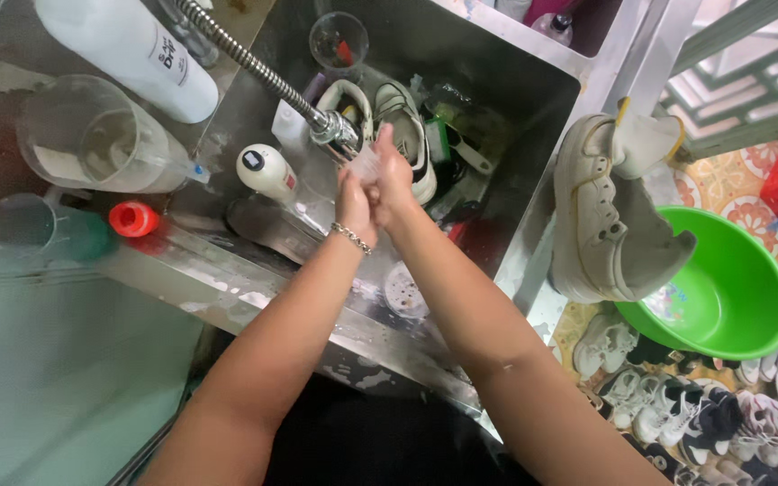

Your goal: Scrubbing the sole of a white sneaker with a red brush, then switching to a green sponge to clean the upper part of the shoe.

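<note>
Rinsing under way | left hand (353, 200) and right hand (393, 180) are rubbing together below the faucet head (333, 129) over the sink (533, 99) | fingers clenched on each other, grasping nothing | next: turning palms under the stream

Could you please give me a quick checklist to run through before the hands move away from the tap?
1. Both hands under the spout: left hand and right hand pressed together at the faucet head: ok.
2. Water running: cannot tell.
3. Sink free of clutter: shoe lies in it: not ok.
4. White shoe steady on sink edge: overhangs green basin: not ok.
5. Drain strainer unblocked: ok.
</note>
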